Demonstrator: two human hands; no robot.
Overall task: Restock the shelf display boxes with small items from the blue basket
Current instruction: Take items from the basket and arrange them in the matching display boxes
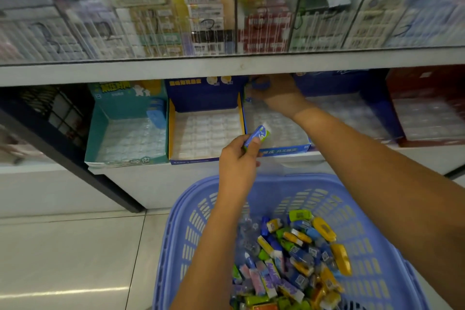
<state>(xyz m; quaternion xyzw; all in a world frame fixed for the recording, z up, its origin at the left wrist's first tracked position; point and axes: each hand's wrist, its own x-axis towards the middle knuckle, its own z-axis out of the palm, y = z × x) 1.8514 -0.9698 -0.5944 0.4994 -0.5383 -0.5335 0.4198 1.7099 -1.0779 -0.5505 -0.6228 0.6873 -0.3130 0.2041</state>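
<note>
While over the blue basket (pixel 289 191), left hand (pixel 237 158) pinching a packet (pixel 256 136), right hand (pixel 275 92) gripping blue items (pixel 260 83).

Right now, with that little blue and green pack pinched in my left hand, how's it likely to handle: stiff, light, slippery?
The blue and green pack probably stays stiff: it juts straight from the left hand without drooping. Likely light, since fingertips alone hold it. Its wrapper looks glossy, so it may slip in a loose pinch.

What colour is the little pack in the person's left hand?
The small pack is blue with a green and white end, seen in the head view.
</note>
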